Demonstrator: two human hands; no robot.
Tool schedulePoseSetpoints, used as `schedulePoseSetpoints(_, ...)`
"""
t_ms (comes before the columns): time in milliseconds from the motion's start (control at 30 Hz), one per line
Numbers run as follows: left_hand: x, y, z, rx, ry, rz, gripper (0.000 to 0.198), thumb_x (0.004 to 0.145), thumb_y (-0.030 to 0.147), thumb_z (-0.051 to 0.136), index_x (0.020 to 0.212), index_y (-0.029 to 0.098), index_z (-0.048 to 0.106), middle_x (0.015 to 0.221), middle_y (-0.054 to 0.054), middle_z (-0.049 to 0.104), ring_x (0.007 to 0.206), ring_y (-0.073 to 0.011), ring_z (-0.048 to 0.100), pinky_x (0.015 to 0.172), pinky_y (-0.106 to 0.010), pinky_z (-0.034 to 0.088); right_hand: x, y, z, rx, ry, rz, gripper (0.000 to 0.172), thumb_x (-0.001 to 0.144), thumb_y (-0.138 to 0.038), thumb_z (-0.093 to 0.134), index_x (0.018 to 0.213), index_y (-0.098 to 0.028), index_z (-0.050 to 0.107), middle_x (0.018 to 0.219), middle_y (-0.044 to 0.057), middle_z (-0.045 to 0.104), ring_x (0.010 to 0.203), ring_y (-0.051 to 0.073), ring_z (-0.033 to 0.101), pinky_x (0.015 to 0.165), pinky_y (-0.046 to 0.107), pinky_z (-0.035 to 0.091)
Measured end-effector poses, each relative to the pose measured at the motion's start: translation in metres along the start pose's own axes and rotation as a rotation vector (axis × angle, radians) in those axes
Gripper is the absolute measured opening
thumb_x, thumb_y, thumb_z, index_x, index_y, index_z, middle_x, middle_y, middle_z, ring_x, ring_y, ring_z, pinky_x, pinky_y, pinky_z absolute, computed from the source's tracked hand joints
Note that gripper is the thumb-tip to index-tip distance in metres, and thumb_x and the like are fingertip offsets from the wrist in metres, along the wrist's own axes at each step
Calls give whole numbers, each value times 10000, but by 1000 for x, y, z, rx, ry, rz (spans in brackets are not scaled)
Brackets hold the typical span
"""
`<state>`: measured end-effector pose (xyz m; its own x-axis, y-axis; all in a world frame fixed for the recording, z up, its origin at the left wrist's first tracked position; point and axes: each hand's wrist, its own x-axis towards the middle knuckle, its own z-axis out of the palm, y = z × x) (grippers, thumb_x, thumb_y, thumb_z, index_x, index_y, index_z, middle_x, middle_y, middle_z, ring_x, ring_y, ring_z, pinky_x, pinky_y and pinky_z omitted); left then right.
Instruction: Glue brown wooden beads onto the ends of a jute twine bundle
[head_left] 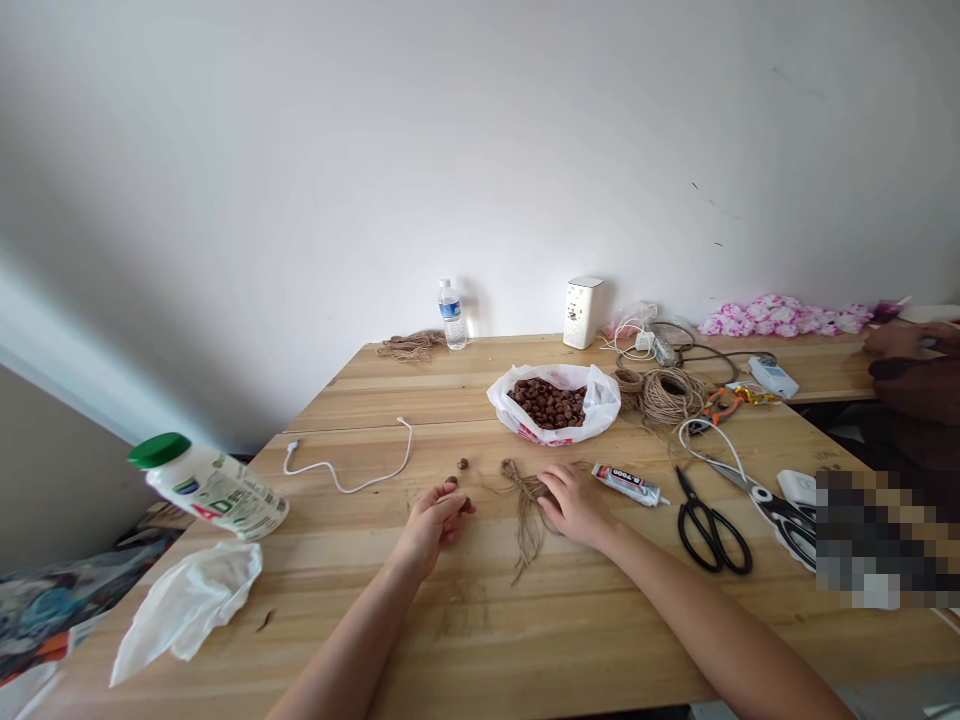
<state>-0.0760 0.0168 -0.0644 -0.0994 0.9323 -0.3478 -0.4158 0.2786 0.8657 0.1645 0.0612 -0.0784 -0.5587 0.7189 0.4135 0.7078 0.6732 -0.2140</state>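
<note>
My left hand [433, 522] is closed, with a small brown nut [467, 506] showing between its thumb and fingers. Another nut appears at its fingertips, and a loose nut [463, 463] lies on the wood just beyond. To the right, my right hand [579, 503] rests on the table with its fingers curled onto a bundle of thin brown twine [527, 505]. The twine's looped end and loose strands spread out left of that hand. Behind both hands stands a white plastic bag [606, 408] filled with brown nuts [547, 402].
A glue tube [626, 484], black scissors [709, 525] and twine rolls [671, 395] lie to the right. On the left are a white cable [349, 488], a green-capped bottle [217, 490] and crumpled tissue [191, 600]. A water bottle [451, 315] stands behind. Another person's sleeve [911, 385] is far right.
</note>
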Motion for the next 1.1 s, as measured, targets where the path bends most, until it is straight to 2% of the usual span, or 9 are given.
schedulePoseSetpoints(1100, 0, -1, -3, 44, 12, 10, 477, 560, 311, 723, 888, 194, 397, 589, 9, 598, 365, -20, 300, 401, -175, 158, -1, 2, 2, -7, -3, 3, 257, 822, -232, 515, 1064, -159, 562, 1066, 109, 556, 984, 242, 493, 873, 389, 401)
